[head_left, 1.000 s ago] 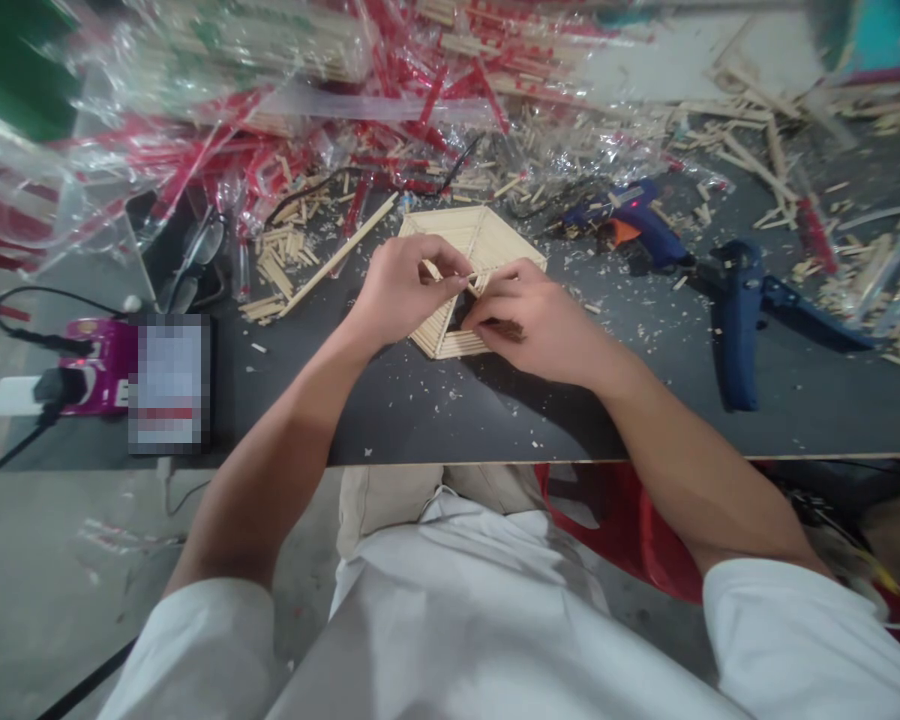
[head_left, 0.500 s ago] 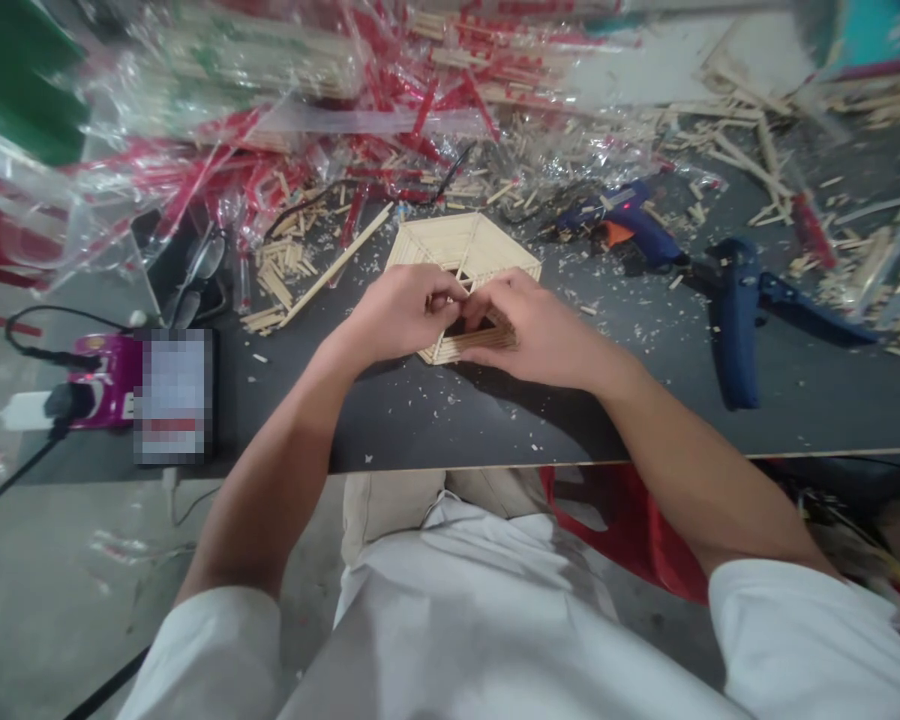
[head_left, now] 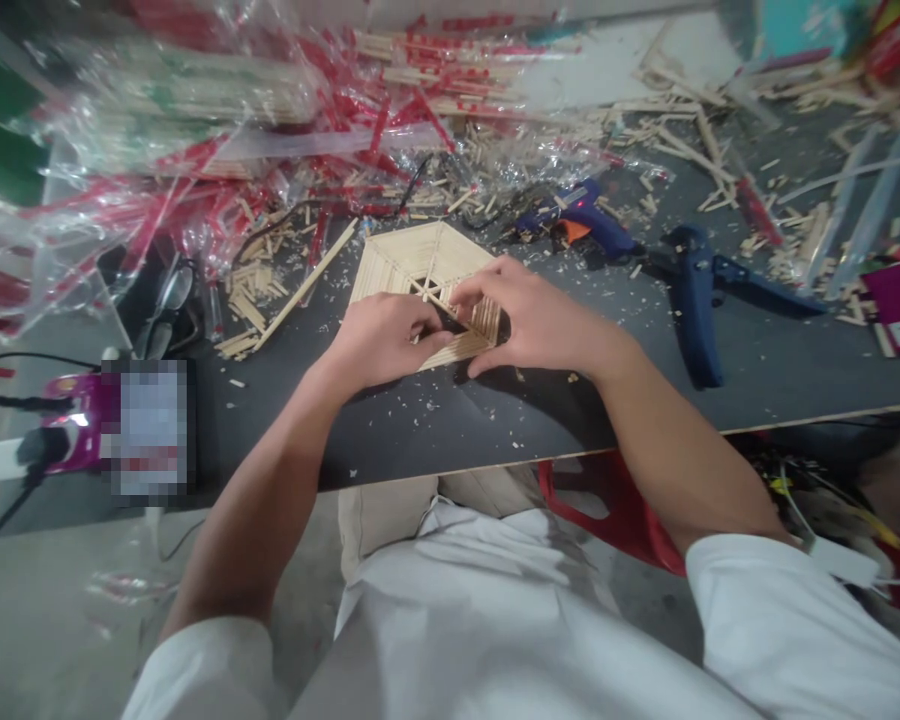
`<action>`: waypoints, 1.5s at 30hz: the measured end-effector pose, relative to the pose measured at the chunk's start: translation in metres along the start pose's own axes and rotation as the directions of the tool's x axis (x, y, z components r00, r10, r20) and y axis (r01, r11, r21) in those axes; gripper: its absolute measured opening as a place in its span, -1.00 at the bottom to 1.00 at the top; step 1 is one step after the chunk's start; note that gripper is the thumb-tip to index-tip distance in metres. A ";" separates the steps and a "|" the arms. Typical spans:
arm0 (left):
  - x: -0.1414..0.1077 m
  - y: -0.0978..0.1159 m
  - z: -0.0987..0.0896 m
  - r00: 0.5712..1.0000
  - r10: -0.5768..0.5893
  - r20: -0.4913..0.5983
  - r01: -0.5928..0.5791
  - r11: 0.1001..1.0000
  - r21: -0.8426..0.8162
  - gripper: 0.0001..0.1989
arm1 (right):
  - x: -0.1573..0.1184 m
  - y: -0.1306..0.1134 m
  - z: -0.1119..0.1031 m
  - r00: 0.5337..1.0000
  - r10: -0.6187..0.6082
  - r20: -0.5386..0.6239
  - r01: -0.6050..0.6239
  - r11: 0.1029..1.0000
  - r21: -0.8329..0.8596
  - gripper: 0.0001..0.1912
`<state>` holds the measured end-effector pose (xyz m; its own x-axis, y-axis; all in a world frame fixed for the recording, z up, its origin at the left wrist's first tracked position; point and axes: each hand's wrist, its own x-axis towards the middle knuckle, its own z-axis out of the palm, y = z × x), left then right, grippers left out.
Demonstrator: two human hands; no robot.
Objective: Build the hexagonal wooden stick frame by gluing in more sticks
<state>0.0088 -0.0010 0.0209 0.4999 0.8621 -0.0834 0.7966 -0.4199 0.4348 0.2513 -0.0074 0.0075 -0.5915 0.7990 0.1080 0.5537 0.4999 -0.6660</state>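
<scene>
A flat hexagonal panel of thin wooden sticks [head_left: 403, 250] lies on the dark table in front of me. Its spokes cross near the middle, and dark gaps show there. My left hand [head_left: 386, 342] covers the near left part, fingers curled on the panel and thumb pointing towards the front edge. Over the right side is my right hand [head_left: 551, 318], thumb and fingers spread apart. Its fingertips are at the sticks near the centre, and the thumb is by the near right edge. No loose stick shows between its fingers.
A blue glue gun [head_left: 585, 215] and a blue cutter-like hand tool [head_left: 697, 300] lie to the right. Loose sticks [head_left: 259, 290], eyeglasses [head_left: 169, 300] and a blurred-screen device [head_left: 150, 430] are left. Plastic wrappers [head_left: 270, 130] heap at the back.
My hands have drawn apart at the panel's middle; the right thumb and fingers have spread, uncovering more of the spokes. The camera view has turned slightly right.
</scene>
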 end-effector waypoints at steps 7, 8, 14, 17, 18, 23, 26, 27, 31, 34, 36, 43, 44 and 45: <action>0.001 -0.002 0.001 1.000 -0.012 -0.005 0.012 0.999 -0.040 -0.76 | 0.002 -0.003 -0.003 0.999 -0.025 0.039 0.025 1.000 -0.003 -0.39; 0.001 -0.001 0.000 1.000 -0.013 -0.001 0.013 0.999 -0.039 -0.76 | 0.002 -0.004 -0.004 0.998 -0.035 0.044 0.035 0.999 -0.002 -0.40; 0.001 -0.002 0.000 1.000 0.007 -0.009 -0.008 1.000 -0.025 -0.73 | 0.004 -0.009 -0.004 0.994 -0.089 0.070 0.089 0.996 0.003 -0.50; 0.001 -0.002 0.000 1.000 0.000 -0.006 0.000 1.000 -0.017 -0.74 | 0.005 -0.009 -0.001 0.991 -0.105 0.077 0.105 0.994 0.004 -0.51; 0.002 -0.002 -0.001 1.000 -0.007 -0.003 0.007 1.000 -0.016 -0.74 | 0.006 -0.008 0.000 0.991 -0.107 0.078 0.107 0.994 0.005 -0.51; 0.002 -0.001 -0.001 1.000 -0.023 0.013 0.023 1.000 0.000 -0.74 | 0.007 -0.005 0.003 0.991 -0.107 0.075 0.108 0.994 -0.005 -0.55; 0.002 0.000 -0.002 0.999 -0.026 0.025 0.025 0.999 0.019 -0.72 | 0.007 -0.005 0.004 0.991 -0.110 0.073 0.111 0.994 -0.009 -0.54; 0.002 0.001 -0.002 0.999 -0.026 0.028 0.026 0.999 0.025 -0.71 | 0.007 -0.005 0.004 0.991 -0.112 0.074 0.113 0.994 -0.009 -0.54; 0.001 0.003 -0.003 0.999 -0.027 0.033 0.026 0.999 0.037 -0.66 | 0.007 -0.004 0.005 0.989 -0.120 0.081 0.120 0.993 0.000 -0.53; 0.001 0.003 -0.002 0.999 -0.038 0.039 0.036 0.999 0.037 -0.68 | 0.007 -0.002 0.006 0.989 -0.131 0.074 0.131 0.991 0.000 -0.54; 0.001 0.001 -0.001 0.998 -0.043 0.038 0.042 0.999 0.032 -0.71 | 0.007 -0.002 0.007 0.988 -0.137 0.070 0.138 0.990 -0.005 -0.54; 0.001 -0.008 -0.006 0.998 0.045 0.032 -0.041 0.992 -0.118 -0.70 | 0.005 -0.004 0.007 0.991 -0.123 0.054 0.122 0.992 0.023 -0.74; 0.000 -0.009 -0.006 0.998 0.055 0.015 -0.052 0.987 -0.150 -0.69 | 0.006 -0.004 0.008 0.993 -0.118 0.030 0.118 0.993 0.020 -0.84; 0.000 -0.010 -0.007 0.998 0.061 -0.006 -0.061 0.983 -0.174 -0.67 | 0.006 -0.004 0.010 0.993 -0.115 0.003 0.115 0.993 0.015 -0.86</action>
<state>-0.0010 0.0054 0.0227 0.5453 0.8367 -0.0512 0.6935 -0.4160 0.5883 0.2393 -0.0080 0.0033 -0.6529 0.7353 0.1818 0.4732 0.5834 -0.6601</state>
